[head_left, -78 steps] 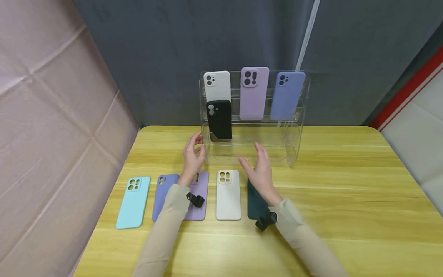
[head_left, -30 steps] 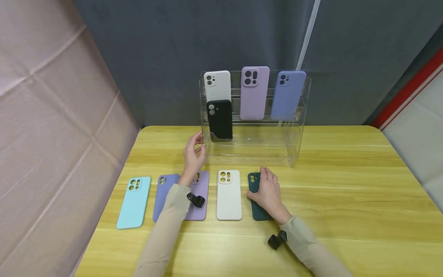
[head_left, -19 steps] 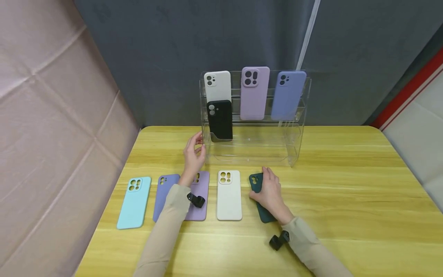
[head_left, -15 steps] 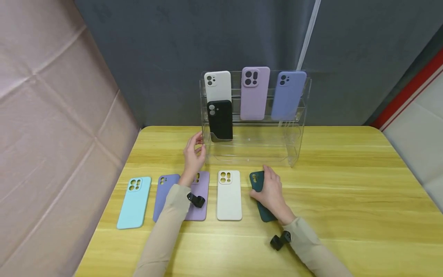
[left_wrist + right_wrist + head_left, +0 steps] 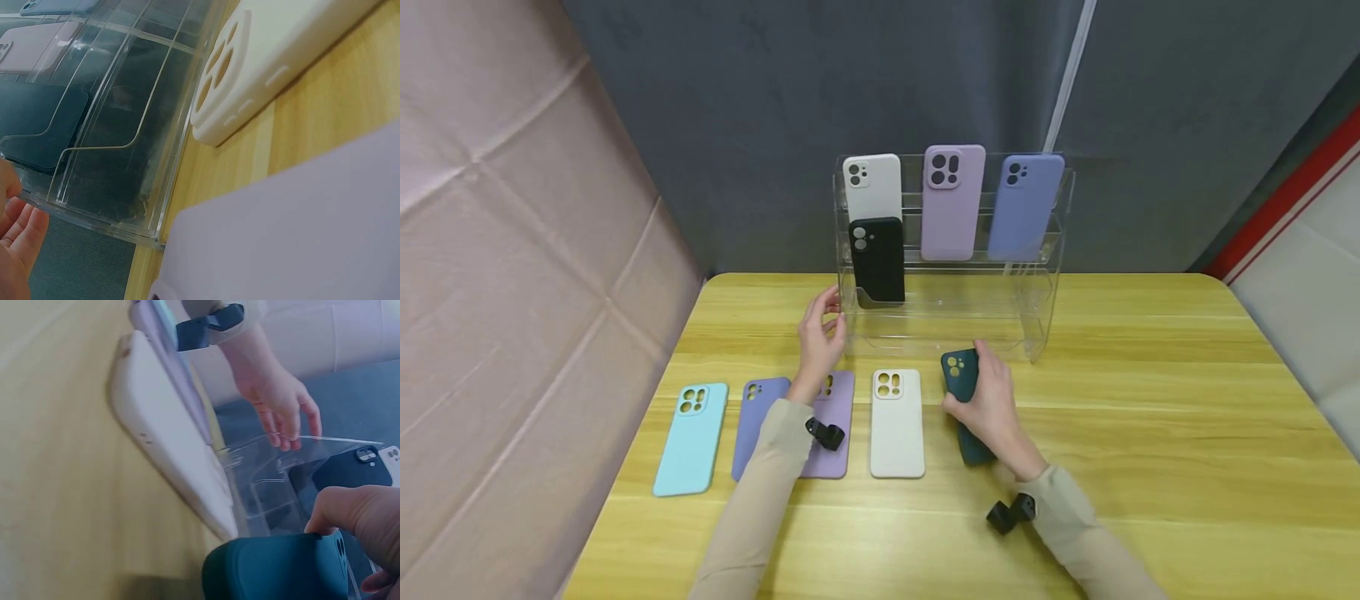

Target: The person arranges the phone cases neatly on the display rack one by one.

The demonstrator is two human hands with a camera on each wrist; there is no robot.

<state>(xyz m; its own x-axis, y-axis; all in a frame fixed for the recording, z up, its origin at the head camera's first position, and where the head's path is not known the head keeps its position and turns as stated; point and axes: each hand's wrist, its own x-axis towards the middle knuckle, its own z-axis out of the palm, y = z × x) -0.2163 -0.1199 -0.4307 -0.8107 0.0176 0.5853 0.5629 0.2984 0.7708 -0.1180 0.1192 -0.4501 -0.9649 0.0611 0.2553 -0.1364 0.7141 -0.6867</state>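
Note:
My right hand (image 5: 988, 402) grips a dark green phone case (image 5: 976, 450) by its sides, thumb on the left edge, tilted over the table just in front of the clear acrylic display stand (image 5: 970, 329). In the right wrist view, the green case (image 5: 278, 569) shows its rounded bottom end, and the thumb presses its edge. At the stand's left side, my left hand (image 5: 818, 340) pinches the side panel between thumb and fingers; the left wrist view shows the fingertips (image 5: 28, 234) at that edge. A white phone case (image 5: 897, 433) lies flat to the left of the green one.
On the stand are a white case (image 5: 872, 192), a black case (image 5: 877, 262), a pink-lilac case (image 5: 951, 208) and a blue-violet case (image 5: 1025, 208). A turquoise case (image 5: 690, 446), a blue-violet case (image 5: 752, 425) and a purple case (image 5: 833, 462) lie on the table under and beside the left forearm.
My right hand came back from the stand's front, took hold of the dark green case, turned it slightly and raised it toward the stand. The left hand stayed at the stand's side.

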